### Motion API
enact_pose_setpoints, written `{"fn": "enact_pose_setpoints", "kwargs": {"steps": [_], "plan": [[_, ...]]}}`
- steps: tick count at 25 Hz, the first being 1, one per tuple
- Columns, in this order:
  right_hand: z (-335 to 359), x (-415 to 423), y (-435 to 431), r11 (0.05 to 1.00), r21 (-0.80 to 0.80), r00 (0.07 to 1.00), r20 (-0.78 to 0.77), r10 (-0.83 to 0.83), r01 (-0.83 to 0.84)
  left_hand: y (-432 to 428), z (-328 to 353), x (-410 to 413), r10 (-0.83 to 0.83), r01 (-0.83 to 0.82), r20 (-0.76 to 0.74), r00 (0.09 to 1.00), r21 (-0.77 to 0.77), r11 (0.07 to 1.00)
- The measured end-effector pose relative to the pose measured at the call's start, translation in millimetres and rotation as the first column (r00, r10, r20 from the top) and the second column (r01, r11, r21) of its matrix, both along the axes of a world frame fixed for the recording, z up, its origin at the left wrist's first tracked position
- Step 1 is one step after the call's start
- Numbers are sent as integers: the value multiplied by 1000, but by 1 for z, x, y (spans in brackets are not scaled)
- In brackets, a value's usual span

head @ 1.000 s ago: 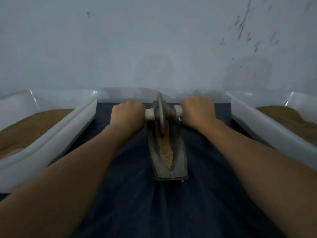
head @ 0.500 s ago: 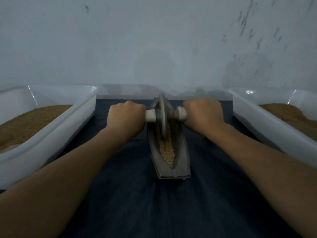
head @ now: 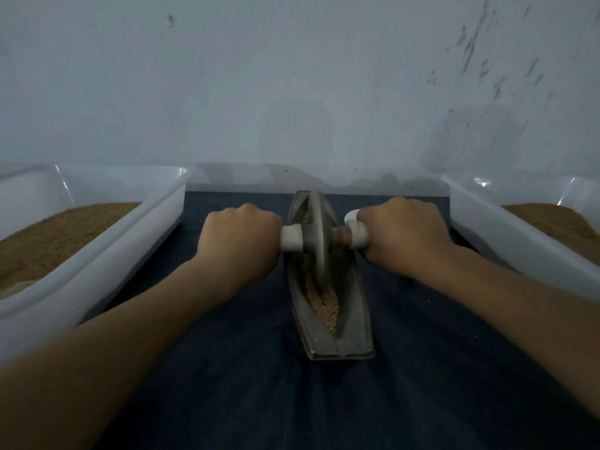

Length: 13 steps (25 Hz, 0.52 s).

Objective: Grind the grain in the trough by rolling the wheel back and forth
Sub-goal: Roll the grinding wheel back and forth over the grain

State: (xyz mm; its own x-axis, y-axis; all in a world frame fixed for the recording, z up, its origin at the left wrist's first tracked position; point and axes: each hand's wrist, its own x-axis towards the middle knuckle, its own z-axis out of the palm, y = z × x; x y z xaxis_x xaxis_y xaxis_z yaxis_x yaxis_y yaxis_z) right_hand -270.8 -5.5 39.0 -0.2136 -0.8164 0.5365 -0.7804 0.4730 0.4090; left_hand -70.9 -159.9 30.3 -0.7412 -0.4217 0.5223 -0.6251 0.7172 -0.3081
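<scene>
Your forearms are reaching in from the two lower corners of the frame and converging on the middle, above the dark cloth (head: 292,401). The trough (head: 339,350) is lying on that cloth in the centre. Its long axis is running straight away from you, with the blunt near end in the lower middle of the frame and the far tip close to the wall (head: 292,92). The grain (head: 326,308) is sitting in the groove, showing mostly on your side of the wheel (head: 316,235). The wheel is standing on edge in the far half of the trough, its axle crossing the groove from left to right.

Your left hand (head: 240,237) is wrapping a full fist round the left grip (head: 291,238), and your right hand (head: 401,235) is fisting the right grip (head: 357,235). The two hands are level, neither nearer to you. Judging by this, the coming stroke is calling for a straight pull towards you along the trough, with both hands drawing evenly.

The left tub (head: 136,235) and right tub (head: 506,241), both holding brown meal, are flanking you at the frame's edges.
</scene>
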Motion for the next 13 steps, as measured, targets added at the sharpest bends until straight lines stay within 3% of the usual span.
{"fn": "enact_pose_setpoints", "kwargs": {"steps": [3, 6, 8, 11, 13], "plan": [[16, -1, -34, 999, 17, 973, 224, -54, 51, -12, 18, -30, 74, -74, 7, 997, 122, 990], [21, 0, -25, 995, 83, 944, 320, -78, 54, -7, 25, -28, 37, -42, 48, 998, 114, 993], [9, 4, 2, 998, 55, 980, 197, -5, -6, 1, 13, -5, -55, 55, 6, 998, 11, 998], [4, 13, 28, 989, -112, 995, -56, 86, -92, 12, 10, 20, -155, 149, -44, 987, -110, 983], [1, 9, 15, 998, -56, 999, -31, 36, -38, 9, 5, 11, -59, 59, -4, 998, -56, 997]]}}
